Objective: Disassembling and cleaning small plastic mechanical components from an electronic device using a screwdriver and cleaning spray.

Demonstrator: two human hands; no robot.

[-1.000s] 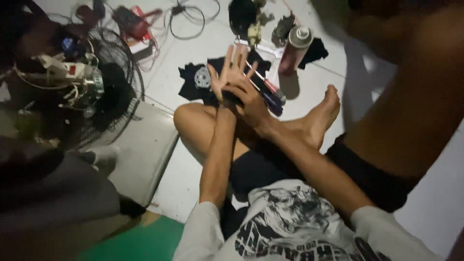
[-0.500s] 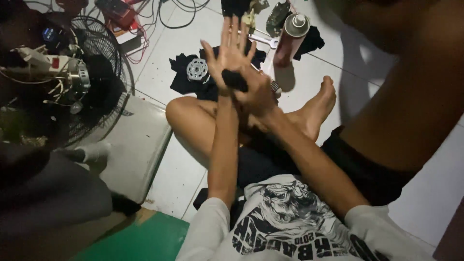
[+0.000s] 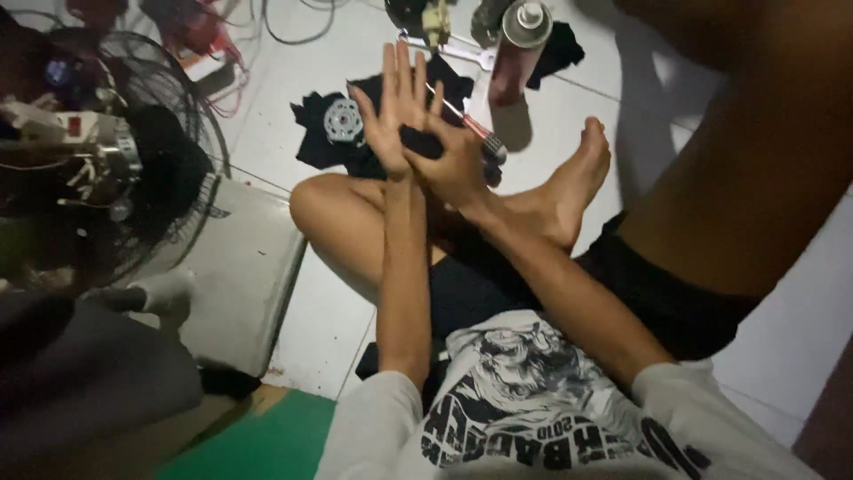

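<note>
The left hand (image 3: 395,120) is raised with the palm open and all fingers spread and pointing away from the person, and it grips nothing. The right hand (image 3: 453,160) lies against the left palm from the right side; its fingers are curled around a small dark object (image 3: 419,140), which is pressed between the two hands, and what kind of object it is I cannot tell. Both hands are held above the person's bent left leg, and the bare foot (image 3: 573,182) rests on the white tiled floor (image 3: 293,107) just to the right of them. Directly behind the hands a black cloth (image 3: 311,142) is spread on the floor, and a round grey metal part (image 3: 343,121) with a hole in the middle lies on it. A screwdriver (image 3: 471,129) with a red shaft lies beside the right hand, partly hidden by it. Further back stands a spray can (image 3: 515,49) with a reddish body and a pale cap. At the left side there is a fan (image 3: 133,169) with a dark wire guard, with its motor and wires open to see, and red cables (image 3: 200,36) lie on the floor behind it.
</note>
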